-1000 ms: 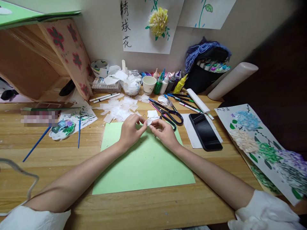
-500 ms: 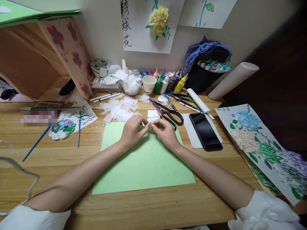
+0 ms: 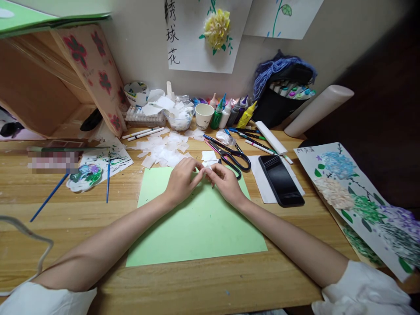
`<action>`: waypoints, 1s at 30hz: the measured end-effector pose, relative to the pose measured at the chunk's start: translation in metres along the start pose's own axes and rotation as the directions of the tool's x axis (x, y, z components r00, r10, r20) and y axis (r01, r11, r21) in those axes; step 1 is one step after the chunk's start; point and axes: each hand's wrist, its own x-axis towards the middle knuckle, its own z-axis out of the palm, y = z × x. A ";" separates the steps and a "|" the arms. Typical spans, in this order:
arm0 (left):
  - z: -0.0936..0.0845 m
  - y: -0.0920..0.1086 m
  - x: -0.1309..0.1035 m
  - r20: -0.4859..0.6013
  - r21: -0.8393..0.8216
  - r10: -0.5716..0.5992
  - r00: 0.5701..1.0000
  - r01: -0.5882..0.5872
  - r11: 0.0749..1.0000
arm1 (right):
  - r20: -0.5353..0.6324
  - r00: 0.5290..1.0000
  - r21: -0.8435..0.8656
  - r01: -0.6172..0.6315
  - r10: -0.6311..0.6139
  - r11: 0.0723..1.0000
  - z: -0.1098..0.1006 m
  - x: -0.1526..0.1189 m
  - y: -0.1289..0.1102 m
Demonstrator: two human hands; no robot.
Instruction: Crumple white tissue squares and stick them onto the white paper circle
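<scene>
Over the far part of the green sheet (image 3: pixel 200 223), my left hand (image 3: pixel 183 178) and my right hand (image 3: pixel 226 181) meet fingertip to fingertip. Both are pinched closed. What they hold between them is too small and hidden to make out. Small white paper squares (image 3: pixel 209 156) lie just beyond the fingertips. A pile of white paper pieces (image 3: pixel 166 148) spreads beyond my left hand. Black-handled scissors (image 3: pixel 233 158) rest beyond my right hand.
Right of the sheet are a black phone (image 3: pixel 281 180) and a flower picture (image 3: pixel 364 205). Behind stand a paper cup (image 3: pixel 204 117), paint bottles (image 3: pixel 226 116) and a bowl of paper (image 3: pixel 179 117). Brushes (image 3: pixel 108 181) and a painted palette (image 3: pixel 84 177) lie left.
The fingertips have shifted very slightly against each other, with the right thumb and finger a little closer to the left ones. Nothing else has visibly moved.
</scene>
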 end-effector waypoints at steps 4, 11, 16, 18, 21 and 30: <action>0.002 -0.002 0.000 -0.003 -0.038 -0.089 0.996 0.088 0.995 | -0.002 1.000 0.024 -0.008 0.008 1.000 -0.001 0.000 0.001; 0.001 -0.002 0.002 -0.016 -0.149 -0.216 0.976 0.212 0.966 | -0.014 1.000 0.011 -0.002 0.002 1.000 -0.001 0.000 -0.001; -0.001 -0.008 0.005 -0.104 -0.201 -0.318 0.942 0.293 0.935 | -0.022 1.000 0.011 -0.011 0.011 1.000 -0.001 0.000 -0.001; -0.002 -0.015 0.007 -0.176 -0.182 -0.387 0.905 0.356 0.917 | -0.027 0.999 0.011 -0.021 0.021 1.000 -0.001 0.000 -0.001; -0.004 -0.026 0.008 -0.265 -0.069 -0.475 0.839 0.475 0.877 | -0.026 0.999 0.009 -0.029 0.029 1.000 -0.001 0.000 0.001; -0.006 -0.002 0.001 -0.118 0.248 0.143 0.983 -0.110 0.963 | -0.006 1.000 -0.064 -0.022 0.021 0.998 0.000 0.001 0.005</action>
